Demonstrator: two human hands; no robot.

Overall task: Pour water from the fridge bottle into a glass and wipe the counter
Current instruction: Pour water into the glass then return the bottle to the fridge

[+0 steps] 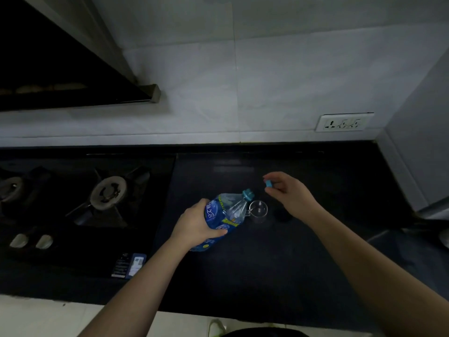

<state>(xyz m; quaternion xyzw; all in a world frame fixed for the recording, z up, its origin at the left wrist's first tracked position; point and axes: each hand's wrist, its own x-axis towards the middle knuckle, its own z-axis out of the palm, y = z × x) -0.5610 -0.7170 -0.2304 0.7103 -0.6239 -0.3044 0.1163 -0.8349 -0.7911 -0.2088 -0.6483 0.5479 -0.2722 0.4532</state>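
Your left hand (196,226) gripped the blue-labelled water bottle (224,218) round its middle, just below the centre of the frame, and held it tilted with the neck toward the upper right. The neck ring and mouth (248,193) sat just above and to the left of the clear glass mug (258,211), which stood on the dark desk (255,263) right of centre. Your right hand (288,193), above and to the right of the mug, pinched the small blue cap (268,183) between thumb and fingertips, so both hands were holding something and neither was free.

By my reading you were at the start of the pour: the cap was off, the bottle was leaning, and I could not tell whether any water was in the mug. The mouth did not look squarely over the rim, so the next move called for bringing it a little to the right and down over the opening, then tipping slowly. The bottle's thin wall may buckle under a hard squeeze and send a gush. The gas hob (109,193) lay at the left of the frame, well apart from the mug. No cloth for wiping was in view, so that step was not yet in hand.
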